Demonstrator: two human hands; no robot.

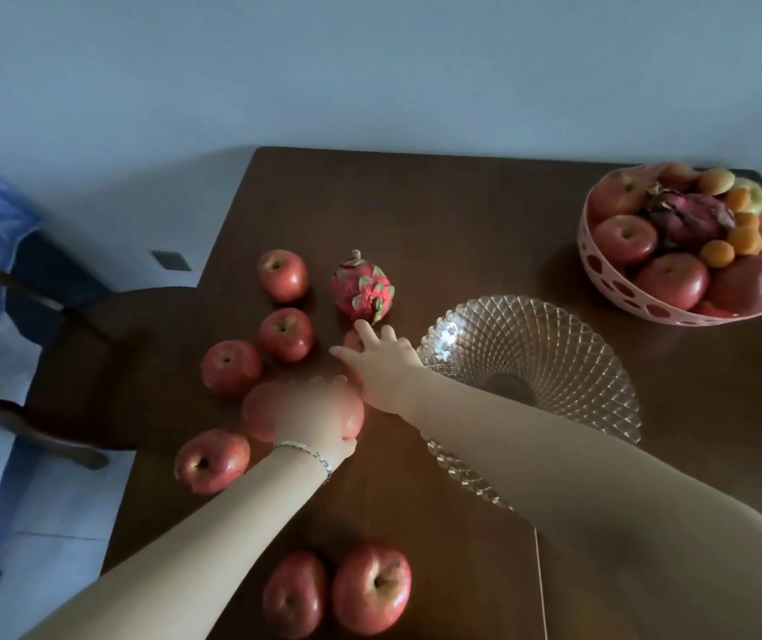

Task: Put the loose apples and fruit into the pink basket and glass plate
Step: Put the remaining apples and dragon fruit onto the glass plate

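Note:
Several red apples lie loose on the dark wooden table (416, 214), among them one at the back (283, 274) and two near the front edge (372, 586). My left hand (319, 415) is closed over a large pale-red apple (261, 411). My right hand (381, 360) reaches with spread fingers over a small apple (351, 339), mostly hidden beneath it, just in front of a pink dragon fruit (363, 291). The glass plate (554, 358) stands empty to the right. The pink basket (600, 274) at the back right holds apples, a dragon fruit and small orange fruit.
A dark wooden chair (92, 358) stands against the table's left side. The table's left edge runs close to the loose apples. A wall rises behind the table.

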